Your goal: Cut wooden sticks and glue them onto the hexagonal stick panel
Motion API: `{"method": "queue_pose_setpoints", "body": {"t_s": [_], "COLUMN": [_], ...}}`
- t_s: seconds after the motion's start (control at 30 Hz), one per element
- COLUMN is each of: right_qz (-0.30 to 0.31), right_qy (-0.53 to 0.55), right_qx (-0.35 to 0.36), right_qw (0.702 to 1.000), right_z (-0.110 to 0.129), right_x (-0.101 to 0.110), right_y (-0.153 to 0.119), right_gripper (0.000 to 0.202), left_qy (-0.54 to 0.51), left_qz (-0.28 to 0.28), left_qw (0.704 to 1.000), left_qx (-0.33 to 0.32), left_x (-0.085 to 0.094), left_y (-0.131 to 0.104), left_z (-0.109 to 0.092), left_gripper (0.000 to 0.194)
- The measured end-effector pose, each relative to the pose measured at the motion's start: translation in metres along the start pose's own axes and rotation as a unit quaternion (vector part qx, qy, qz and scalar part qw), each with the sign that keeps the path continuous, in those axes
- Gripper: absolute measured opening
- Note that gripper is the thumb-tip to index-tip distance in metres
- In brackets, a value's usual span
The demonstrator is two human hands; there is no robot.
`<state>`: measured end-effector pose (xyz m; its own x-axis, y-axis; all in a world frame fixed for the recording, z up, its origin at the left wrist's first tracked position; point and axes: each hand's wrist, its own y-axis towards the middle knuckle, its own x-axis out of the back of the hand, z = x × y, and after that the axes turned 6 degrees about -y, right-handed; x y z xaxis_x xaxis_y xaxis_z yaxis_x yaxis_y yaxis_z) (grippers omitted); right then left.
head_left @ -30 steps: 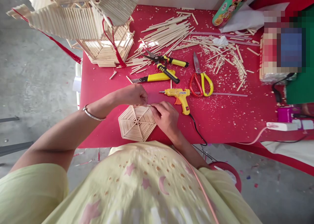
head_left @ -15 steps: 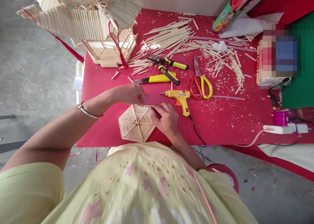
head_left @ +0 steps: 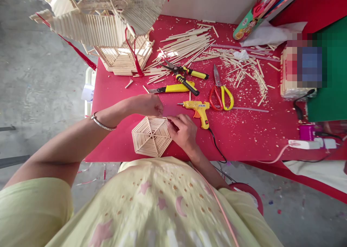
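A hexagonal panel of thin wooden sticks (head_left: 152,137), with spokes meeting at its middle, lies flat on the red table (head_left: 244,142) near the front edge. My left hand (head_left: 149,104) is closed just above the panel's far edge, its fingertips pointing down by the far right corner. What it pinches, if anything, is too small to make out. At that same corner my right hand (head_left: 185,131) grips the panel, thumb and fingers closed on the rim. Beyond the hands, a yellow glue gun (head_left: 197,106) lies on its side, nozzle to the left.
A yellow utility knife (head_left: 176,88), pliers-like cutters (head_left: 187,81) and red-and-yellow scissors (head_left: 219,91) lie farther back. Loose sticks (head_left: 187,43) and shavings spread behind them. A large stick-built model (head_left: 89,30) with red tassels stands at the far left. The glue gun's black cord (head_left: 216,146) trails rightward.
The view has shifted slightly. My left fingertips have edged a little right toward the panel's far right corner. My right hand and the panel have stayed nearly in place.
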<state>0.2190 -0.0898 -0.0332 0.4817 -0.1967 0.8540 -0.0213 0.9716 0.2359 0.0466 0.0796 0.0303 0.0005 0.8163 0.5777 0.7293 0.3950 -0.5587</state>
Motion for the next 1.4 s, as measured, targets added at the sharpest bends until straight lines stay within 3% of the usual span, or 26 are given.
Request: {"method": "queue_pose_setpoints", "body": {"t_s": [0.2, 1.4], "right_qz": [0.001, -0.007], "right_qy": [-0.001, -0.003], "right_qx": [-0.005, 0.003], "right_qw": [1.000, 1.000], "right_z": [0.001, 0.001], "right_x": [-0.001, -0.003], "right_y": [-0.001, -0.002], "right_gripper": [0.025, 0.024], "left_qy": [0.000, -0.065], "left_qz": [-0.012, -0.028], "left_qw": [0.999, 0.997], "left_qx": [-0.034, -0.027], "left_x": [-0.004, -0.012], "left_y": [0.005, 0.002], "left_z": [0.005, 0.012], "left_gripper": [0.019, 0.016]}}
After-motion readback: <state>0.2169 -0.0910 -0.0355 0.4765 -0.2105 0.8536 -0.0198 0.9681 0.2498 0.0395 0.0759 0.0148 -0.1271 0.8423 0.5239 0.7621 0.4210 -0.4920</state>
